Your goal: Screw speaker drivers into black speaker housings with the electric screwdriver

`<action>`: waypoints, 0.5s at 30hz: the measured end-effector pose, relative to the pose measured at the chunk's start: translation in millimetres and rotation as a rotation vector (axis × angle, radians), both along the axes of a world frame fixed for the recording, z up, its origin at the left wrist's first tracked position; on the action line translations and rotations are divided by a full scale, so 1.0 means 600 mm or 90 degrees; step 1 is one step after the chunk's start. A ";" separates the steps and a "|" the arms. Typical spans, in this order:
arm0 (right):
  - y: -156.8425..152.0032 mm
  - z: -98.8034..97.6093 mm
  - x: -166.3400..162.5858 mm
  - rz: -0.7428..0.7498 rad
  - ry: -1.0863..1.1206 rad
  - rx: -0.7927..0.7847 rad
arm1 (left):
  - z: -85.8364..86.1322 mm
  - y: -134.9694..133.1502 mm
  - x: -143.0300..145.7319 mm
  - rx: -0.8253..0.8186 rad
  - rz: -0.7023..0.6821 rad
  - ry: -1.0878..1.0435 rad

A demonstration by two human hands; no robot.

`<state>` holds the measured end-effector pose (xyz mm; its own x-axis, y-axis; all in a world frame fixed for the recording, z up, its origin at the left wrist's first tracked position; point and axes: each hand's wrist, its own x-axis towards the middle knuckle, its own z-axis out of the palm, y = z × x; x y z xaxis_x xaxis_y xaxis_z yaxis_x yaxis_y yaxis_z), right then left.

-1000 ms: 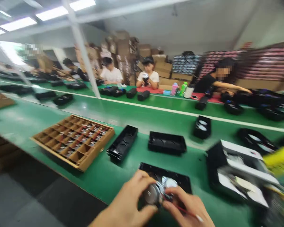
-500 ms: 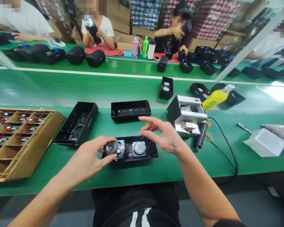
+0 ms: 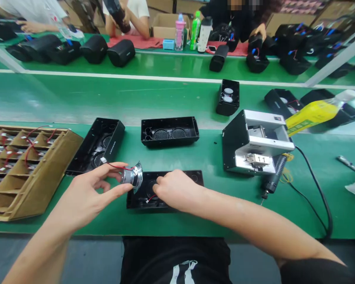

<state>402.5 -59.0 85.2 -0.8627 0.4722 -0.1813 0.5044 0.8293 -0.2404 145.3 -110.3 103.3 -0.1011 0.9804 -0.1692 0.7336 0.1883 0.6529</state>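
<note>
My left hand (image 3: 99, 185) pinches a round speaker driver (image 3: 130, 176) by its body, with its metal frame facing right. From the driver a red wire runs back over my fingers to a white plug. It hangs just above the left end of a black speaker housing (image 3: 195, 178) lying open side up. My right hand (image 3: 173, 189) reaches into that housing with its fingers curled closed; what they grip is hidden. A red wire (image 3: 152, 197) with a white plug shows below those fingers. The second driver's place is covered by my right hand.
More open housings lie behind, one (image 3: 170, 132) straight ahead and one (image 3: 99, 144) to the left. A cardboard divider box (image 3: 55, 177) of drivers stands at left. A silver-black screw feeder (image 3: 254, 144), an electric screwdriver (image 3: 273, 179) and a yellow bottle (image 3: 313, 114) are at right. Co-workers sit opposite.
My left hand has lifted the driver off the housing and turned it on edge. My right hand has come down from above the housing into it, fingers now closed. The view has shifted.
</note>
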 end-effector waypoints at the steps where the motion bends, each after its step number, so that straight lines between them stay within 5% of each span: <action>1: 0.006 -0.001 -0.015 0.025 -0.027 -0.010 | 0.000 -0.004 -0.005 -0.010 0.009 -0.012; 8: 0.009 -0.013 -0.025 0.082 -0.028 0.005 | 0.004 -0.009 -0.011 -0.032 -0.050 -0.058; 15: -0.040 -0.041 0.073 -0.117 0.191 0.118 | -0.012 -0.009 0.043 0.129 -0.267 0.082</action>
<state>446.2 -82.9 60.6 -0.7621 0.6253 0.1680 0.5792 0.7743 -0.2549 171.1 -115.7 95.8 0.3019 0.9532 0.0175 0.7968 -0.2624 0.5443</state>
